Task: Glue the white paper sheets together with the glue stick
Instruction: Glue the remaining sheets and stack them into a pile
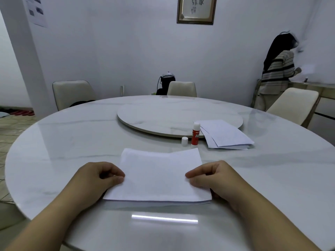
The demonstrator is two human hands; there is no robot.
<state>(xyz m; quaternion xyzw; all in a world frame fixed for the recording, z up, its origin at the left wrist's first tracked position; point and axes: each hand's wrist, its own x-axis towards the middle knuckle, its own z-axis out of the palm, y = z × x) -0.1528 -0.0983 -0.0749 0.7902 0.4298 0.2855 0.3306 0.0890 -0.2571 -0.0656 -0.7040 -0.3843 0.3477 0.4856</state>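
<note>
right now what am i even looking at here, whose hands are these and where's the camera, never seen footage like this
There is no machine here. The single picture comes from a wide-angle camera worn on a person's head, looking forward and down, so the two bare arms reaching in from the bottom belong to the wearer.

The left hand and right hand each pinch a side edge of the white paper sheets, which lie stacked on a round marble table. Beyond them a red glue stick stands upright with its white cap off beside it. To the right lies another paper pile, partly resting on the turntable in the table's middle. Chairs and a second person stand further back.
</note>
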